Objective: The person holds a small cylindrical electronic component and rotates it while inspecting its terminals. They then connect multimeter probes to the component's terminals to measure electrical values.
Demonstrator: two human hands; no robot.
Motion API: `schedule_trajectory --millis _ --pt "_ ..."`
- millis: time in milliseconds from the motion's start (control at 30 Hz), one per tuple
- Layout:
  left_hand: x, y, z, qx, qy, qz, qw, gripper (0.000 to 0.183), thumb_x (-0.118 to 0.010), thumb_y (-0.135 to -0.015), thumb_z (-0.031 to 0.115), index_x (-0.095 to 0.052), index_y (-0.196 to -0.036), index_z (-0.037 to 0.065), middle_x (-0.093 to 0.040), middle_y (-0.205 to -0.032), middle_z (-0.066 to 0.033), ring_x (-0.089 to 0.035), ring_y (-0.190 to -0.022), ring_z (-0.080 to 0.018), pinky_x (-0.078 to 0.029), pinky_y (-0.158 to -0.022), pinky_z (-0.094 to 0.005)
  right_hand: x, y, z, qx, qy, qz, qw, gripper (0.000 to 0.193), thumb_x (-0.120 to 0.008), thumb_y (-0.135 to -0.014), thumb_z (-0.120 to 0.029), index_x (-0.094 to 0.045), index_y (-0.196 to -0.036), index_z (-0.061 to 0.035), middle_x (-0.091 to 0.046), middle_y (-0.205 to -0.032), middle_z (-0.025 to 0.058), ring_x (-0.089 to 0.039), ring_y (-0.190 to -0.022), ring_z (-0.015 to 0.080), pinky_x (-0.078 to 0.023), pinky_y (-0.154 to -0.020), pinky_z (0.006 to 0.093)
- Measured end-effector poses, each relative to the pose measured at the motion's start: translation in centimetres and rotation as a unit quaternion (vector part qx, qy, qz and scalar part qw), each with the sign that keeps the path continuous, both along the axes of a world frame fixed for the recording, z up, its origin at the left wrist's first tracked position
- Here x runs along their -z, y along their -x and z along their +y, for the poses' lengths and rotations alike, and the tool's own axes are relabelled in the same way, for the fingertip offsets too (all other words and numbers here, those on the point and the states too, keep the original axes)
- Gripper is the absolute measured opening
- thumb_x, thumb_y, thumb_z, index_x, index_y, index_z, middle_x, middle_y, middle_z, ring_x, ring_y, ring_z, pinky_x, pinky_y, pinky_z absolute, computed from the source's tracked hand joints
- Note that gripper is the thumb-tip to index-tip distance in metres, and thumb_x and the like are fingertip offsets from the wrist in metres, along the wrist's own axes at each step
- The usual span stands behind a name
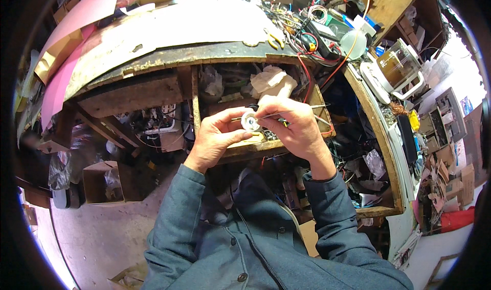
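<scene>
Both of my hands meet over an open wooden drawer. My left hand (217,136) pinches a small round white part (249,122) with a ring-like rim and a bright centre, between thumb and fingers. Against the right side of that part, my right hand (291,124) is closed round a thin metal tool (271,116), perhaps tweezers; its exact kind is hard to make out. The tool's near end lies at or close to the white part. Under the hands, the drawer (245,149) holds plastic bags, a crumpled pale cloth or paper (273,80) and small parts.
Beyond the drawer stretches a worn workbench (169,31) with yellow-handled pliers (274,38) and tangled wires. A glass jug (399,67) stands at the right. An open side drawer (381,210) holds wires and scraps. A cardboard box (105,182) sits on the floor at left.
</scene>
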State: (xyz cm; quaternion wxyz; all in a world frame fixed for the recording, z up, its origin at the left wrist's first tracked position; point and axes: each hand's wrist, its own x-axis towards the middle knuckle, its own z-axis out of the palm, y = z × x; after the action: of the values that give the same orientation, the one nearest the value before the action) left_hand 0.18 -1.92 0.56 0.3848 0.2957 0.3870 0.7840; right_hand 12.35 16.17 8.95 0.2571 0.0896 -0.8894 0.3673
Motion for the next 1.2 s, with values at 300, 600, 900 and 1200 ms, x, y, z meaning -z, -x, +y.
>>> schedule_trajectory --millis 300,600,900,1200 --pt "0.5 0.2 0.0 -0.007 -0.003 0.023 1.0 0.051 -0.079 -0.092 -0.005 -0.065 -0.141 0.001 -0.071 -0.137 -0.0122 -0.069 -0.124 -0.0224 -0.059 -0.106 -0.0392 0.2 -0.2 -0.2 0.006 0.004 0.025 1.0 0.017 -0.08 -0.09 -0.002 -0.072 -0.105 -0.0039 -0.075 -0.095 0.0113 -0.076 -0.086 0.0276 -0.06 -0.077 0.0365" --pt "0.5 0.1 0.1 -0.005 -0.005 0.009 1.0 0.055 -0.081 -0.09 -0.005 -0.064 -0.142 0.0 -0.071 -0.135 -0.0108 -0.07 -0.121 -0.0203 -0.06 -0.102 -0.0356 0.5 0.0 0.0 -0.001 0.008 0.021 1.0 0.016 -0.08 -0.091 -0.003 -0.072 -0.104 -0.0033 -0.075 -0.095 0.0125 -0.075 -0.087 0.0284 -0.059 -0.076 0.0377" --pt "0.5 0.2 0.1 -0.001 0.002 0.027 1.0 0.056 -0.078 -0.092 -0.007 -0.061 -0.145 0.0 -0.068 -0.139 -0.0123 -0.068 -0.127 -0.0236 -0.058 -0.108 -0.0395 0.1 0.1 -0.8 0.04 0.023 0.005 0.999 0.012 -0.078 -0.093 -0.003 -0.07 -0.102 -0.0011 -0.074 -0.089 0.0131 -0.074 -0.081 0.0291 -0.057 -0.074 0.0367" --pt "0.4 0.2 0.1 -0.008 0.007 0.035 0.999 0.054 -0.079 -0.093 -0.004 -0.062 -0.144 0.0 -0.069 -0.138 -0.0116 -0.068 -0.125 -0.0222 -0.057 -0.109 -0.0372 -0.2 0.1 -1.4 0.067 0.077 -0.004 0.995 0.011 -0.076 -0.094 -0.002 -0.069 -0.103 -0.0015 -0.073 -0.085 0.0138 -0.073 -0.075 0.0303 -0.057 -0.069 0.0376"
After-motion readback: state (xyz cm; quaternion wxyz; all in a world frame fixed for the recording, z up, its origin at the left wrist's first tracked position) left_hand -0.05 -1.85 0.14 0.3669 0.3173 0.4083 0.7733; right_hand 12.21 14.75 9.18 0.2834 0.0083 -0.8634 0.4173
